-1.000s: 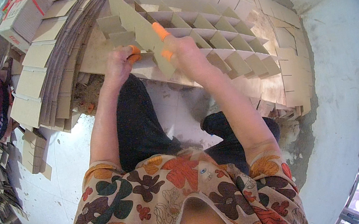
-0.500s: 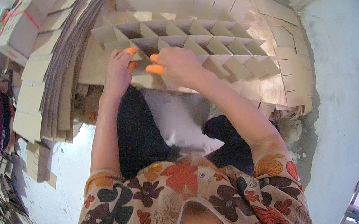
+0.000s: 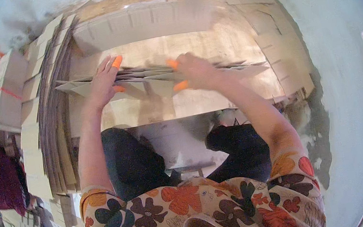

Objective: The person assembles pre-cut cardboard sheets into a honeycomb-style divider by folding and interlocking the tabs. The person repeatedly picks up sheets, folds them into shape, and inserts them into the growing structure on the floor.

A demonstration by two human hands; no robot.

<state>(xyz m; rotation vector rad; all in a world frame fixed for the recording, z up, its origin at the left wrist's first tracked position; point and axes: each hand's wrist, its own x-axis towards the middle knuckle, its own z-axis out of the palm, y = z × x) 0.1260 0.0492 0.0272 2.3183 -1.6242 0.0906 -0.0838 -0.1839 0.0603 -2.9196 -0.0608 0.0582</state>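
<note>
Your left hand point(image 3: 103, 87) straddles the folded cardboard divider point(image 3: 148, 76) near its left end, fingers on the far side and thumb on the near side, held apart. Your right hand point(image 3: 199, 72) sits right of the divider's middle, thumb and finger likewise parted — whether either hand grips it, you cannot tell from here. The divider runs crosswise on the wooden table point(image 3: 224, 96), between your hands and out past both. A cardboard stack point(image 3: 52, 117) stands to your left.
</note>
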